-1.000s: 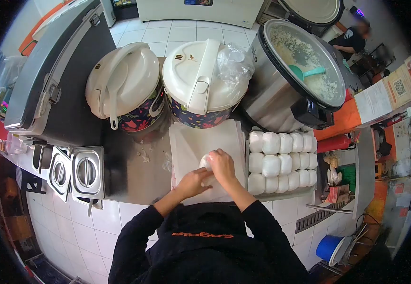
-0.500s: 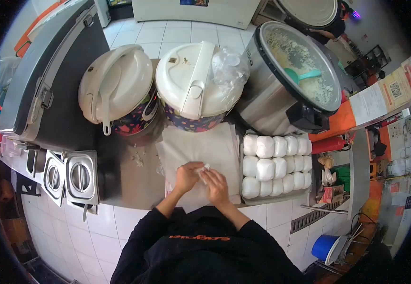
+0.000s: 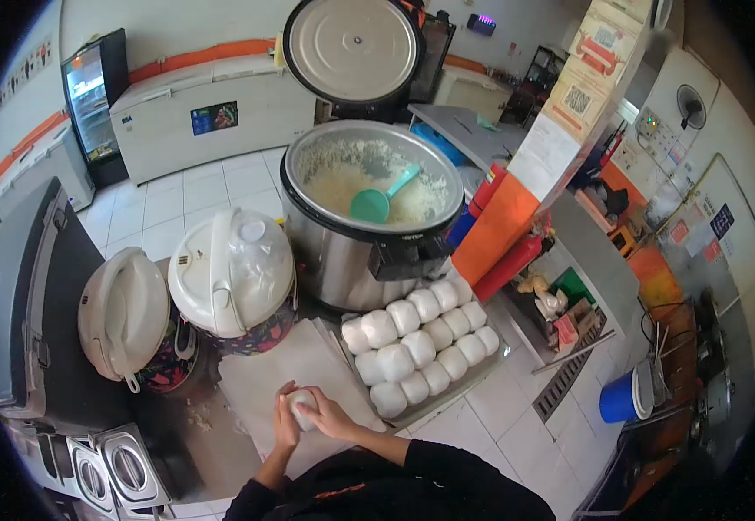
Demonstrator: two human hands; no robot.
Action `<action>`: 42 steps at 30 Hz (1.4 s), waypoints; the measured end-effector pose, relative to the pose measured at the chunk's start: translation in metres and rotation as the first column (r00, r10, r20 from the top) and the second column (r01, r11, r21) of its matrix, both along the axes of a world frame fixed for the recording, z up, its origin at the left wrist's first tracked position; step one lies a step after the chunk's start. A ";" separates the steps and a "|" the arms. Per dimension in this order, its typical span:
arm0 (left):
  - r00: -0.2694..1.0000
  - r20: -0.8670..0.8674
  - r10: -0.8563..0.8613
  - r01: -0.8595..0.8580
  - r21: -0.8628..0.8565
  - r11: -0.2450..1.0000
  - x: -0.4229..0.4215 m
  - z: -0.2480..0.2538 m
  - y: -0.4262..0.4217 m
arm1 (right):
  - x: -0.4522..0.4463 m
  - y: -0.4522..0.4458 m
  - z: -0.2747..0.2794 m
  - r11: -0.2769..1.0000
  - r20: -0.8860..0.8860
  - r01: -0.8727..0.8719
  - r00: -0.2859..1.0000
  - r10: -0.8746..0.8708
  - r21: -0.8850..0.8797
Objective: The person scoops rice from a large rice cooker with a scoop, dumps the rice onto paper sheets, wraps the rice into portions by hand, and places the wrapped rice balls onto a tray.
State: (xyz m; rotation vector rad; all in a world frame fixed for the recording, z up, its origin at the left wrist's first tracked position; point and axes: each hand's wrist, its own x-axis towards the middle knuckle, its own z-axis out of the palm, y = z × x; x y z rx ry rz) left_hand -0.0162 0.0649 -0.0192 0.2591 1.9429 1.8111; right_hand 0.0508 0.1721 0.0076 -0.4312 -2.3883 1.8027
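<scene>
A white wrapped ball [image 3: 302, 409] is held between both palms above the stack of white paper sheets [image 3: 260, 373]. My left hand [image 3: 285, 418] curls round its left side, and my right hand [image 3: 330, 418] presses on its right side. To the right, a tray [image 3: 447, 397] holds several rows of white wrapped portions [image 3: 418, 347], some stacked on others. Behind the tray stands a large open cooker [image 3: 334, 260] with rice [image 3: 334, 187] and a green scoop [image 3: 371, 205] inside.
Two lidded patterned pots [image 3: 230, 269] [image 3: 125, 313] stand behind and left of the paper. Farther left are a grey cooler box [image 3: 56, 321] and steel lidded containers [image 3: 130, 464]. An orange-and-white post [image 3: 525, 182] and a red extinguisher [image 3: 508, 265] rise beyond the tray.
The view has swung up and to the right, showing more of the room. My hands have closed round the wrapped ball, which they hold over the paper.
</scene>
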 end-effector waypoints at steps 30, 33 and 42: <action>0.691 -0.545 -0.475 -0.196 -0.773 0.603 0.003 -0.016 0.001 | 0.062 0.322 0.103 0.708 0.278 0.056 0.896 -0.347 0.704; 0.727 -0.476 -0.494 -0.153 -0.814 0.560 0.005 -0.008 0.004 | 0.015 0.339 0.247 0.711 0.087 0.292 0.892 -0.444 0.639; 0.716 -0.499 -0.488 -0.154 -0.794 0.588 0.002 -0.011 0.008 | -0.266 0.402 0.214 -0.280 0.709 -0.676 0.704 0.027 0.682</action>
